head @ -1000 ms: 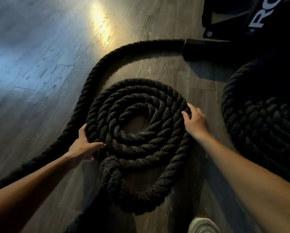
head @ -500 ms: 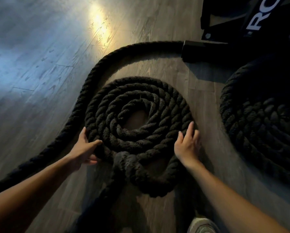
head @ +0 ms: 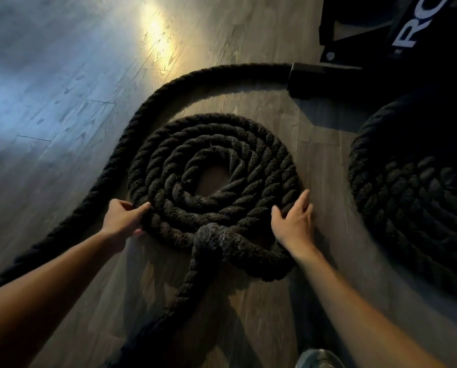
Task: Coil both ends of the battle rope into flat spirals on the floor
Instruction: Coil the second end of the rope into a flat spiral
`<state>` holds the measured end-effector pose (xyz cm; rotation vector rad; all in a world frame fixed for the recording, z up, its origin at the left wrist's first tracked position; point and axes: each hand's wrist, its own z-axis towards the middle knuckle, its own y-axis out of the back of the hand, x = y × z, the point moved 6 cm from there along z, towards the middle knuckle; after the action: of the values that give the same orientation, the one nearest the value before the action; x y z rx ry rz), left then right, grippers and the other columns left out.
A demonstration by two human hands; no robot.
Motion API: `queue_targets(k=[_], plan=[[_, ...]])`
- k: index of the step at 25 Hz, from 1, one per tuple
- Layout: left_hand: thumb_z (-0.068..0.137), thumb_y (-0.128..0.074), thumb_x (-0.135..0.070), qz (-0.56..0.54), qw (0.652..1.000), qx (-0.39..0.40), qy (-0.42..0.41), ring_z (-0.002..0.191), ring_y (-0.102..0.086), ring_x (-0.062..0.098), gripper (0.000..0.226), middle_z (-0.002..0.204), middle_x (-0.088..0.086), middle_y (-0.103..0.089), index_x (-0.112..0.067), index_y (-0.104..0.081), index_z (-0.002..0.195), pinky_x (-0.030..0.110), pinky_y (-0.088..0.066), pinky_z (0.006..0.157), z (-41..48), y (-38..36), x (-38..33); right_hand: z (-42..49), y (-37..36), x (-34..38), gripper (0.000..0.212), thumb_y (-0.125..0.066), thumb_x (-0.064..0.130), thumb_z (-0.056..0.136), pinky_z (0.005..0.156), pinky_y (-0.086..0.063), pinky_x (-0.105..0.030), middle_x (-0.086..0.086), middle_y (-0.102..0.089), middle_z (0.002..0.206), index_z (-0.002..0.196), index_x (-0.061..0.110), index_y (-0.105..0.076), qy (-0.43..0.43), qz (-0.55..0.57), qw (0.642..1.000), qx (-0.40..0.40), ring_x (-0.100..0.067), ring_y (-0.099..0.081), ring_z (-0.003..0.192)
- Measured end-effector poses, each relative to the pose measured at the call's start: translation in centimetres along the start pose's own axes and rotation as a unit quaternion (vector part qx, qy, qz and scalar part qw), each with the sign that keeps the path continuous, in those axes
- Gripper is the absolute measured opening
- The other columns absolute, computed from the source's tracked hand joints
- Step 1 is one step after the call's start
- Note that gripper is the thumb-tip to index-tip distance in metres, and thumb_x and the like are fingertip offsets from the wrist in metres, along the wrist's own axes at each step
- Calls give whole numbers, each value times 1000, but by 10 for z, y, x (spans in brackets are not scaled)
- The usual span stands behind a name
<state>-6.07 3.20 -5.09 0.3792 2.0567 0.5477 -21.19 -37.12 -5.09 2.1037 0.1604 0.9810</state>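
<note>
Seen from the head camera, the black battle rope (head: 214,181) lies in a flat round coil on the wood floor (head: 63,102). The left hand (head: 122,219) pinches the coil's outer ring. The right hand (head: 295,221) is open, its straight fingers pressing the coil's right edge. A second spiral (head: 413,208) lies near on the right.

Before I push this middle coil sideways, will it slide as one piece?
Probably heavy: the coil is thick rope, many turns. Likely floppy: turns sit loose, with one strand riding over the near edge, so a push from the right hand may only shift outer turns.
</note>
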Motion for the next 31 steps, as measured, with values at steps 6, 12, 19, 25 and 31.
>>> queue_targets(k=[6,12,19,25,31], plan=[[84,-76,-10,-74,992,80,59,67,-71,19,95,124,3,-61,-41,-20,154,36,-55,43,5,-7,-9,-27,-6,-3,72,-44,27,101,94,-38,-44,-30,-21,154,159,21,0,-18,-8,999,31,-47,-40,130],[81,-78,-15,-47,987,122,92,77,-70,24,98,129,6,-64,-57,-19,147,38,-58,51,-23,-10,6,23,19,11,74,-38,29,104,95,-42,-45,-29,-17,155,158,20,12,50,-163,985,-7,-46,-51,121],[80,-81,-31,-73,986,106,107,62,-71,23,73,107,6,-68,-44,-37,138,41,-59,57,-45,-16,11,50,45,24,78,-48,33,100,99,-42,-50,-23,-20,154,159,31,4,60,-198,978,10,-47,-47,125],[89,-74,-35,-62,993,77,69,78,-68,26,35,109,13,-71,-10,-63,111,36,-61,56,-21,-3,-3,-21,44,-17,119,-70,63,80,99,-49,-55,-15,-14,165,155,34,19,-173,74,968,168,-42,-47,135],[92,-72,-27,-101,989,72,81,61,-70,19,52,118,13,-69,-11,-49,135,29,-56,45,-27,-9,2,-44,31,-38,112,-77,26,81,72,-57,-31,-12,-26,162,159,32,3,-178,257,943,112,-32,-48,132]])
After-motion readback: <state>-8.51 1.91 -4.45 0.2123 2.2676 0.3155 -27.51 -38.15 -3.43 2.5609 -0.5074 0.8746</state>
